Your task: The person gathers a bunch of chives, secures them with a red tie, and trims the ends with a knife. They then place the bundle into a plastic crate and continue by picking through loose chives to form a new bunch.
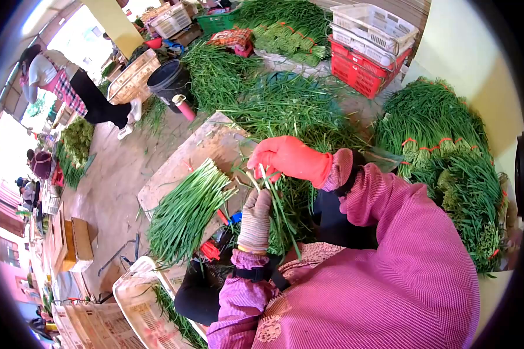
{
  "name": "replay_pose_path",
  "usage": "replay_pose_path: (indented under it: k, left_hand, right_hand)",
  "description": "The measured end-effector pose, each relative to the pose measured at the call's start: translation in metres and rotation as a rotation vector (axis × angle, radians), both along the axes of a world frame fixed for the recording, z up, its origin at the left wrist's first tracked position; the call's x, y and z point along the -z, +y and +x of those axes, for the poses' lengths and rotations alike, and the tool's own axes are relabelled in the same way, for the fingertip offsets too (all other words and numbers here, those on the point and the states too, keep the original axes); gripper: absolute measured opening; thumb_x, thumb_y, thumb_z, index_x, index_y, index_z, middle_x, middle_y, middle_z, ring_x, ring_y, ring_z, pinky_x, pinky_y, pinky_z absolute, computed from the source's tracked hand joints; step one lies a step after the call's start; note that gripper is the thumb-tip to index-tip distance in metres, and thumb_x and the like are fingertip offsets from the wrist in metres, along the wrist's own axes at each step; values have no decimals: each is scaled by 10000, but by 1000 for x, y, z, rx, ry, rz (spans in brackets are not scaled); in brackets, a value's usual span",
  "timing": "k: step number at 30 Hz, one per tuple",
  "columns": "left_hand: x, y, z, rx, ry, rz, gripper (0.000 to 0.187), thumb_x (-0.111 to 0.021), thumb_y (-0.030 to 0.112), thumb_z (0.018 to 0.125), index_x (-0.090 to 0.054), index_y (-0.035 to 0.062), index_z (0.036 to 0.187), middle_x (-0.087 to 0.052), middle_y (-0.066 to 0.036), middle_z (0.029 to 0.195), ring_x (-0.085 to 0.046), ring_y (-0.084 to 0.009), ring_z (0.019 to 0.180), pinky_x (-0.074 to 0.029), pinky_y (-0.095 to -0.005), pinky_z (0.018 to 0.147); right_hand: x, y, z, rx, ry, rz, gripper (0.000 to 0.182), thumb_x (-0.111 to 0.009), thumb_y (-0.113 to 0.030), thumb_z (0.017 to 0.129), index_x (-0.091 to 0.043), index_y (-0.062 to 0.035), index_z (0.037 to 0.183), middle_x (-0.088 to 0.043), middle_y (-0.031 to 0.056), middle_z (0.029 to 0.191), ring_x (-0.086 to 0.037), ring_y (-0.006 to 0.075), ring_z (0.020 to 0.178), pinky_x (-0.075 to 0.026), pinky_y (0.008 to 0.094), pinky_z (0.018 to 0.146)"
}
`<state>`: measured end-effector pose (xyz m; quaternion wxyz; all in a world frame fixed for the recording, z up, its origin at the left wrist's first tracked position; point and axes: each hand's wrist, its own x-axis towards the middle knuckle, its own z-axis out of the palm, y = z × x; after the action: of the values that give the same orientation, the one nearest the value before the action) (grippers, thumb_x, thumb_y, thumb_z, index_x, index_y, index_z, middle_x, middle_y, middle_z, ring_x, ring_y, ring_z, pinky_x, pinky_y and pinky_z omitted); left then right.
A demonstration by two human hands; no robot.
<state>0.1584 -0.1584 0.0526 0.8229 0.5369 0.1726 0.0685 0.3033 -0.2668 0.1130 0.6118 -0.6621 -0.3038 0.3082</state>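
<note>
Scanning from the left of the head view: a loose sheaf of green stalks (pixel 186 212) lies on the wooden bench (pixel 201 145), cut ends toward the far side, tips fanning toward the near edge. A pale crate (pixel 135 302) sits below it, near the lower edge of the view.

Just right of the sheaf, the left hand (pixel 255 220), in a grey knit glove, is raised upright with its fingers (pixel 258 198) curled closed around a small bunch of stalks (pixel 280 218). The stalks run down past the palm toward the lap.

Above and touching the same bunch, the right hand (pixel 288 159), in an orange rubber glove, comes in from the right. Its fingers (pixel 268 170) are bent down and pinch the upper ends of the stalks; how tightly, I cannot tell.

Judgement on handling: the stalks look light, thin and limp, bending under their own weight. They likely bruise or snap if squeezed hard. Single stalks may slide out of a loose hold. Best hold seems to be around the firmer lower part, with the whole bunch circled, not pinched at the tips.

Further right, tied bundles (pixel 448 157) are stacked against the wall, well apart from both hands.
</note>
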Motion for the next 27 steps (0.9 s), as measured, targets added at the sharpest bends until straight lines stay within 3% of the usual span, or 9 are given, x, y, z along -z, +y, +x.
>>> replay_pose_path:
  k: [5,7,12,16,17,18,20,24,27]
  left_hand:
    - [3,-2,-1,-111,15,-137,113,-557,166,991,-598,60,993,-640,-29,768,-591,-106,676,-480,-244,645]
    - [4,-2,0,-150,47,-133,98,-559,164,990,-580,68,982,-620,-29,730,-582,-109,636,-475,-241,603]
    - [-4,-4,-6,-158,54,-145,73,-560,133,978,-553,87,1034,-599,-15,735,-512,-97,504,-399,-221,424]
    - [5,8,-18,-96,85,-153,113,-573,129,965,-538,91,1065,-577,-7,739,-468,-81,472,-373,-223,402]
    - [6,10,-22,-77,91,-183,111,-576,129,961,-540,93,1059,-574,-6,738,-465,-83,468,-365,-222,401]
    - [12,12,-27,-51,49,-241,95,-575,172,966,-558,93,1018,-562,-4,726,-443,-86,457,-360,-232,414]
    - [20,20,-33,-3,47,-296,107,-571,201,971,-562,95,983,-554,-2,718,-437,-88,461,-359,-237,425]
    - [17,16,-32,36,33,-383,199,-557,274,986,-555,97,897,-538,0,697,-432,-96,483,-350,-243,451]
    - [22,14,-27,132,-14,-352,174,-542,261,1000,-564,92,965,-568,-11,728,-467,-105,503,-384,-250,458]
  right_hand:
    - [7,-4,-11,133,-46,-5,548,-667,-436,917,-562,12,1213,-661,76,824,-644,127,703,-540,290,593]
    - [15,-8,-16,-134,-46,-354,563,-651,-439,926,-541,-20,1285,-675,61,925,-651,114,729,-507,267,571]
    - [18,-13,-26,-156,78,-354,303,-589,-301,954,-673,-17,1019,-693,61,814,-652,122,580,-479,253,473]
    - [22,-28,11,113,-224,-267,174,-591,-222,928,-679,-76,964,-686,73,792,-656,204,590,-528,372,531]
    - [41,-35,41,226,-968,-150,170,-612,-243,904,-686,-107,974,-693,96,814,-672,299,693,-536,410,623]
    - [17,-40,51,421,-696,-374,211,-604,-292,898,-681,-121,994,-692,125,844,-658,360,810,-530,438,708]
    - [30,-45,82,528,-1044,-544,281,-580,-361,909,-671,-115,1007,-691,131,850,-658,363,843,-524,461,728]
    - [7,-41,38,283,-946,-611,463,-586,-479,935,-665,-72,1142,-691,175,1056,-662,283,998,-516,364,858]
    - [39,-24,5,-207,124,-56,353,-599,-343,970,-687,-42,1133,-705,46,1007,-660,140,940,-525,278,826]
